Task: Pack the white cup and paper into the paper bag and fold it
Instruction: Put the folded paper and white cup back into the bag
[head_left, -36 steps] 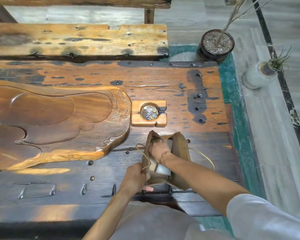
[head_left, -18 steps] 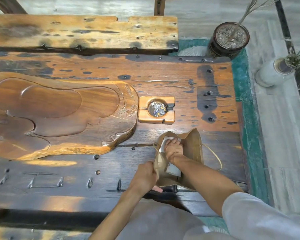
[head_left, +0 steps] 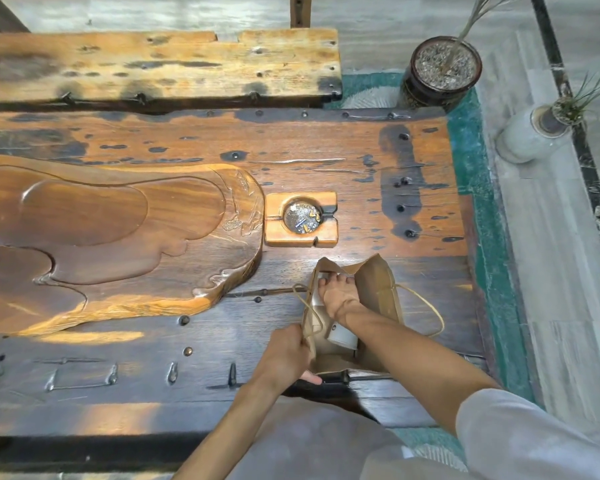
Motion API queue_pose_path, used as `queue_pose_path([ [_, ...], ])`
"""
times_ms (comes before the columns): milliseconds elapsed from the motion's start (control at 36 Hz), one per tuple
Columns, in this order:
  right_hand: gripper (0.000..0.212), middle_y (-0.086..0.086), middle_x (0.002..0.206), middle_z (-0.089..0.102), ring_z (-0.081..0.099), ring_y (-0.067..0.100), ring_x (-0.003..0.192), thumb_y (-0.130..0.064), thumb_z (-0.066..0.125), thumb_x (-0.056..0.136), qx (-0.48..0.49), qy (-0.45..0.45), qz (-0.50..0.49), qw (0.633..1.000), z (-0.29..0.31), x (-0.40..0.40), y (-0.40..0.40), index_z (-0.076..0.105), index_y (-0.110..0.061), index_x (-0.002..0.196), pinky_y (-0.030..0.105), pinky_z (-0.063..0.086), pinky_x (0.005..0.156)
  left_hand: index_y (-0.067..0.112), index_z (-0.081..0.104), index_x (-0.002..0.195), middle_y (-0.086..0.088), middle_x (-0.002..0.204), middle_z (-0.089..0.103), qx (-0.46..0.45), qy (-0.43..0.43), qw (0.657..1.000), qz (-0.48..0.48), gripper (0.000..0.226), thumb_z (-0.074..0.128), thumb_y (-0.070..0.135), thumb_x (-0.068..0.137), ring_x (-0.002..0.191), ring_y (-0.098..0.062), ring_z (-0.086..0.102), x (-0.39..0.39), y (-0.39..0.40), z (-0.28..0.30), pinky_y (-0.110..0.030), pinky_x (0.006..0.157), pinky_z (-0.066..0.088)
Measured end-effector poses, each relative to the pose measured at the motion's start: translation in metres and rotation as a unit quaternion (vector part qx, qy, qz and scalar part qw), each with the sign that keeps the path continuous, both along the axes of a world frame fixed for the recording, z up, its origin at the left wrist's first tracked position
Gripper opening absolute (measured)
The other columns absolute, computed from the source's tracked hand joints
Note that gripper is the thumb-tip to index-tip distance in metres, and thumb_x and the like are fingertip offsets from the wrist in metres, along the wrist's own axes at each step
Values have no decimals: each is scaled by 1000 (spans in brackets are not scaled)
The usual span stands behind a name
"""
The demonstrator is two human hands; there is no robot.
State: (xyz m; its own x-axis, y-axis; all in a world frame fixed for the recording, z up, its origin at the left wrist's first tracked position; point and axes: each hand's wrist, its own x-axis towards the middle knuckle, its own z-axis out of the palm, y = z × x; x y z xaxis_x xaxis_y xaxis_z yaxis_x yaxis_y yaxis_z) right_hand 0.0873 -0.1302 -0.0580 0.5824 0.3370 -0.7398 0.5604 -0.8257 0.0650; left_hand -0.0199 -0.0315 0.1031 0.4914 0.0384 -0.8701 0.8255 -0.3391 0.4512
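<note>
The right hand (head_left: 336, 296) has been pushed deeper into the paper bag (head_left: 378, 292), so that more of the white cup (head_left: 342, 336) is uncovered beneath the wrist.

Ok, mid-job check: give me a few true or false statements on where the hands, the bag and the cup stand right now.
1. The right hand reaches down into the open paper bag. True.
2. The left hand rests flat on the wooden tray. False: it has a grip on the bag's near left edge.
3. The white cup is inside the bag. True.
4. The bag's top is already folded shut. False: its mouth stands open.
5. The ashtray sits inside the bag. False: it stands on the table, beyond the bag.
</note>
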Motion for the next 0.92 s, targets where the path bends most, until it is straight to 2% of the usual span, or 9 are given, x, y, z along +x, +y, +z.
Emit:
queue_pose_path([
  [56, 55, 24, 141, 44, 44, 38, 130, 2, 56, 88, 34, 47, -22, 998, 15, 7, -2, 38, -3, 140, 43, 41, 103, 1, 55, 85, -12, 78, 54, 8, -5, 1000, -7, 24, 35, 1, 98, 79, -29, 74, 1, 0, -2, -22, 43, 51],
  [194, 18, 14, 112, 53, 57, 28, 105, -8, 59, 90, 119, 111, -85, 983, 42, 18, -18, 56, -4, 107, 28, 39, 79, -1, 55, 93, -9, 72, 47, 1, -11, 1000, 2, 21, 34, 0, 99, 80, -32, 75, -2, -3, -2, -16, 36, 42],
  [333, 53, 12, 122, 53, 56, 29, 111, -32, 75, 83, 118, 129, -109, 979, 46, 6, -29, 53, -7, 124, 35, 49, 91, -1, 56, 93, -8, 79, 51, 6, -20, 1000, 7, 27, 31, 5, 100, 72, -27, 75, -6, -4, -9, -19, 37, 41],
  [417, 74, 15, 134, 44, 43, 32, 126, -33, 82, 75, 93, 129, -103, 982, 43, -11, -38, 42, -10, 133, 43, 42, 103, -2, 60, 98, -18, 96, 63, 6, -31, 999, 29, 30, 32, 6, 98, 71, -32, 77, -6, 1, -10, -38, 62, 61],
  [500, 91, 18, 149, 29, 26, 37, 142, -31, 83, 74, 64, 119, -93, 986, 39, -26, -44, 28, -14, 144, 46, 30, 116, 3, 59, 89, -18, 102, 66, -12, -31, 998, 54, 29, 31, 3, 96, 71, -34, 77, -7, 4, -8, -51, 79, 58],
  [611, 82, 17, 135, 33, 36, 35, 129, -19, 82, 73, 52, 103, -90, 989, 35, -36, -48, 31, -14, 138, 42, 38, 110, 11, 60, 84, -13, 95, 68, -38, -29, 996, 77, 32, 32, 3, 97, 71, -37, 76, -8, 5, -8, -56, 82, 59],
  [722, 75, 17, 133, 34, 39, 32, 123, 1, 71, 75, 33, 94, -74, 992, 31, -40, -49, 31, -11, 137, 41, 43, 105, 6, 59, 89, -22, 105, 67, -37, -28, 995, 83, 29, 32, 4, 97, 70, -36, 76, -8, 3, -8, -57, 81, 58],
  [806, 80, 18, 137, 32, 37, 34, 127, 9, 67, 72, 19, 101, -73, 992, 24, -42, -48, 30, -9, 141, 42, 41, 106, 8, 58, 85, -23, 107, 65, -23, -27, 996, 85, 27, 34, 5, 97, 72, -35, 77, -8, 1, -9, -49, 76, 60],
  [917, 88, 18, 149, 23, 26, 37, 141, 2, 69, 78, 26, 136, -111, 984, 18, -38, -49, 21, -10, 151, 41, 31, 116, 1, 61, 93, -28, 107, 69, 1, -36, 997, 66, 26, 38, 11, 94, 84, -43, 73, -10, 2, -21, -57, 80, 57],
])
